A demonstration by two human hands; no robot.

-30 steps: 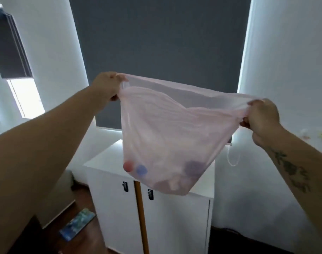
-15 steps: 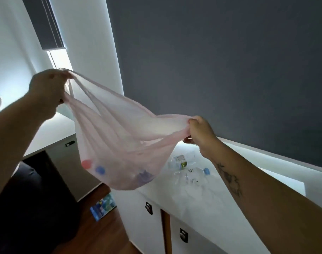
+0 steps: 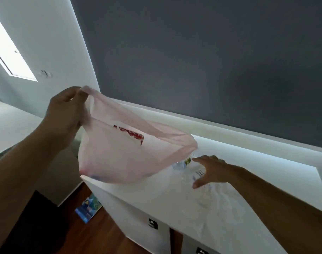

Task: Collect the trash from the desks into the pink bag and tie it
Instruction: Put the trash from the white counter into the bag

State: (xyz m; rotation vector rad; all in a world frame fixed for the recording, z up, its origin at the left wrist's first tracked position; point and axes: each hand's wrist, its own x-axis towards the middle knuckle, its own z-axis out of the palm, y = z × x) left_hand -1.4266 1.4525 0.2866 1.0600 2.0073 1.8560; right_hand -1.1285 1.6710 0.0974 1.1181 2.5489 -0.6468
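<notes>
The thin pink bag hangs open-mouthed over the left end of the white desk, with a red-printed item and some small coloured pieces showing through it. My left hand pinches its rim at the upper left. My right hand is off the bag, fingers spread just over clear plastic bottles lying on the desk; one has a green label. Part of the bottles is hidden behind the bag's edge.
A crumpled clear plastic sheet lies on the desk to the right of the bottles. A dark blind covers the wall behind. Cabinet doors with black handles sit below the desk. A blue booklet lies on the wooden floor.
My right hand has let go of the bag's rim and dropped toward the bottles. The bag now hangs from my left hand alone, and the view has shifted right along the desk.
</notes>
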